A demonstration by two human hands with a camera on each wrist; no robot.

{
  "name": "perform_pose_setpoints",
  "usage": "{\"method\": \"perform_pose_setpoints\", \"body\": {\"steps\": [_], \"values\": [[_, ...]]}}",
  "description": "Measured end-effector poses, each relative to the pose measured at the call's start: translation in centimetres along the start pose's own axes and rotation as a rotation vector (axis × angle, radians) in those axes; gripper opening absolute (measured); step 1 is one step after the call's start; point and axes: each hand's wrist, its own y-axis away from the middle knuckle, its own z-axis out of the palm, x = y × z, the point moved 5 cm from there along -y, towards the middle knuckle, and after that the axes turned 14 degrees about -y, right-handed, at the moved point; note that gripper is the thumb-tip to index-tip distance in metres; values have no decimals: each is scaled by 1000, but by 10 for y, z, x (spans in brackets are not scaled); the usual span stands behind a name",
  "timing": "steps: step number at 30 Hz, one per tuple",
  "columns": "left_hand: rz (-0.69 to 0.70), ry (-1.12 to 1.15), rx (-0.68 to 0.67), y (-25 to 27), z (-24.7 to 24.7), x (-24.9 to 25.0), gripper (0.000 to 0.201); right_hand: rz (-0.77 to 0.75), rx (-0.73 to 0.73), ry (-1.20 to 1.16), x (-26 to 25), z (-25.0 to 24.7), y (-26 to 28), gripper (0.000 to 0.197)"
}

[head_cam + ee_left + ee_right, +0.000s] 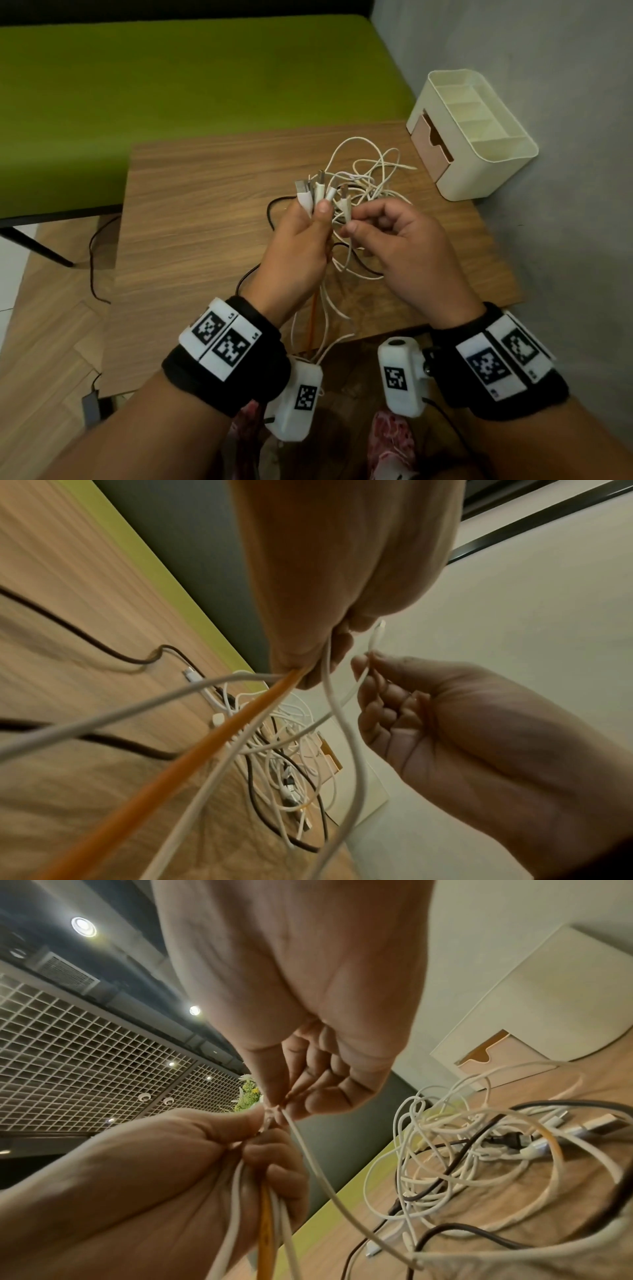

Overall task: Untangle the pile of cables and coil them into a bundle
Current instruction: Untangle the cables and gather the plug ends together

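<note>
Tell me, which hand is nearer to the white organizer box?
Right. The right hand pinches a cable end just in front of the white organizer box; the left hand, gripping several cable ends, is farther to the left.

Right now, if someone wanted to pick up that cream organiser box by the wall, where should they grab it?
Probably by the rim of the organiser box, from above: its top is open, with thin walls and dividers to pinch. The wall blocks its right side, and its drawer faces left.
</note>
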Motion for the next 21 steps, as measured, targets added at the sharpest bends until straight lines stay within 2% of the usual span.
{"method": "perform_pose_setpoints", "body": {"steps": [7, 10, 13, 16, 18, 21], "values": [[126, 55, -141, 2, 14, 11, 19, -71, 37, 12, -10, -4, 6, 3], [121, 88, -113, 0, 11, 8, 27, -44, 1, -12, -7, -3, 4, 5], [103, 131, -62, -4, 4, 6, 18, 73, -70, -21, 7, 0, 1, 14], [61, 138, 8, -9, -7, 5, 22, 173, -185, 52, 18, 8, 4, 12], [34, 163, 20, -11, -10, 4, 22, 148, -228, 115, 19, 13, 7, 15], [15, 199, 20, -9, -11, 5, 22, 14, -221, 220, 11, 15, 6, 9]]}}
